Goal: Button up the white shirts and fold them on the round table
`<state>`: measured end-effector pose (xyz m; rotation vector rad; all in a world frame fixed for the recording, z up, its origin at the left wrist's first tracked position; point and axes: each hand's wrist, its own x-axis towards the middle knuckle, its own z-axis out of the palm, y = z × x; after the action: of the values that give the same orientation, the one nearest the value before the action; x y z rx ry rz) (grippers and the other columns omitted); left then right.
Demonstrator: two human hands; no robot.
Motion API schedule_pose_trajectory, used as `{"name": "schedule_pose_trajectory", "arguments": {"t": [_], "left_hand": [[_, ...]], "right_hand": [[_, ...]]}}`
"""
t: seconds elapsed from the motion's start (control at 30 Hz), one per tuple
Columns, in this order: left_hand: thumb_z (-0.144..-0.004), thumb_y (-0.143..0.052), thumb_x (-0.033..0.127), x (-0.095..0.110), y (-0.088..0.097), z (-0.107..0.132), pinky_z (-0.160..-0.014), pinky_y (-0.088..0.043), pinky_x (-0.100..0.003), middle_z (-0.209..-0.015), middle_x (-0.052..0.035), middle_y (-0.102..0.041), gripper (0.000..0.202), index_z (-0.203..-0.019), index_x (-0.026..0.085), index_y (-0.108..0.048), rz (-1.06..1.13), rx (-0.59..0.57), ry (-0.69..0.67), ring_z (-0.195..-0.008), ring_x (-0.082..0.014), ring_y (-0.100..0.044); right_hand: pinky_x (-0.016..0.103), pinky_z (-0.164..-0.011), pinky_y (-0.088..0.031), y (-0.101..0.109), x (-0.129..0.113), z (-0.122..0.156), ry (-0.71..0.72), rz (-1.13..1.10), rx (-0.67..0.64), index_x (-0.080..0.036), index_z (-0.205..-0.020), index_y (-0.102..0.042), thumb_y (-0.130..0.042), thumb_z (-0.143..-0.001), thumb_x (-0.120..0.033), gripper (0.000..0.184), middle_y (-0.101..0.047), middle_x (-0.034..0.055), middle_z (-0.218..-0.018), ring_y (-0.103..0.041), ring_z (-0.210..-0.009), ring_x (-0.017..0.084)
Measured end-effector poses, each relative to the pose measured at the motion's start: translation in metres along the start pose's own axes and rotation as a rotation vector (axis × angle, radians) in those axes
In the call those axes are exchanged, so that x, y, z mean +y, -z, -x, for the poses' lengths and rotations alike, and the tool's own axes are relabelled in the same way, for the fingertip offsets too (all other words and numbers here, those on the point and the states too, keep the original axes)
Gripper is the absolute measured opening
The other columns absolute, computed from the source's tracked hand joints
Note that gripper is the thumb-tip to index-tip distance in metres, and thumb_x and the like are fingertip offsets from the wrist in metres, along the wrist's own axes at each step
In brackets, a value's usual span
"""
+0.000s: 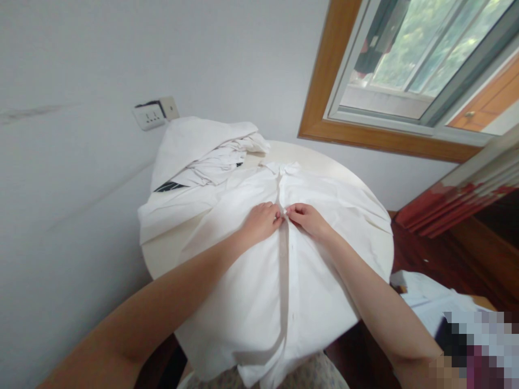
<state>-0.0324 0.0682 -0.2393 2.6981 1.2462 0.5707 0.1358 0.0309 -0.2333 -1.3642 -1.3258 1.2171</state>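
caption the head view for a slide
Left hand and right hand pinch the front of a white shirt on a round table.

The shirt lies on the table, the cloth pile behind it, left.

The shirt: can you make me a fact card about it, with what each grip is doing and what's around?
Thing: white shirt, front up
Place: on a round table, lower end over the near edge
Front: parted below the grips
Left grip: pinching at the left front edge
Right grip: pinching at the right front edge, close to the left grip
Left of the collar: heaped white cloth
Wall: socket, window
Far right: red-and-pale curtain
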Motion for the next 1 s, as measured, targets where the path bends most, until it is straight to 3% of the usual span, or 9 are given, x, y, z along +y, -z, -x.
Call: {"name": "schedule_pose_trajectory", "arguments": {"t": [0.27,0.43,0.77,1.0], "left_hand": [[-0.088,-0.05,0.027,0.005,-0.003,0.001,-0.082,-0.046,-0.032,-0.092,-0.007,-0.063,0.014,-0.091,0.018,-0.061,-0.039,0.025,0.063,-0.09,-0.0214,-0.061],[-0.089,-0.048,0.027,0.002,-0.004,-0.002,-0.08,-0.047,-0.034,-0.089,-0.007,-0.065,0.017,-0.09,0.019,-0.063,-0.002,0.007,0.069,-0.087,-0.0223,-0.062],[-0.085,-0.059,0.032,-0.003,0.005,-0.007,-0.073,-0.047,-0.028,-0.088,-0.0054,-0.068,0.016,-0.085,0.019,-0.068,0.121,-0.089,0.163,-0.081,-0.0192,-0.063],[-0.087,-0.052,0.031,-0.001,0.009,-0.004,-0.069,-0.045,-0.028,-0.086,-0.0046,-0.069,0.02,-0.083,0.02,-0.069,0.084,-0.103,0.175,-0.081,-0.0197,-0.064]], "right_hand": [[0.021,-0.052,-0.035,0.007,0.009,-0.002,0.092,0.234,-0.006,-0.016,-0.084,-0.063,-0.058,-0.07,-0.034,0.024,-0.057,-0.0031,-0.063,-0.046,-0.054,0.009],[0.021,-0.055,-0.036,0.006,0.007,-0.003,0.167,0.397,0.071,-0.015,-0.081,-0.063,-0.056,-0.07,-0.032,0.021,-0.059,-0.0014,-0.066,-0.049,-0.059,0.011],[0.021,-0.055,-0.034,0.009,0.002,-0.001,0.211,0.491,0.002,-0.014,-0.081,-0.066,-0.054,-0.073,-0.032,0.023,-0.057,-0.002,-0.064,-0.046,-0.058,0.01],[0.021,-0.057,-0.035,0.008,0.0,0.0,0.238,0.543,0.077,-0.014,-0.082,-0.067,-0.054,-0.073,-0.029,0.021,-0.058,-0.0012,-0.066,-0.048,-0.059,0.01]]}}
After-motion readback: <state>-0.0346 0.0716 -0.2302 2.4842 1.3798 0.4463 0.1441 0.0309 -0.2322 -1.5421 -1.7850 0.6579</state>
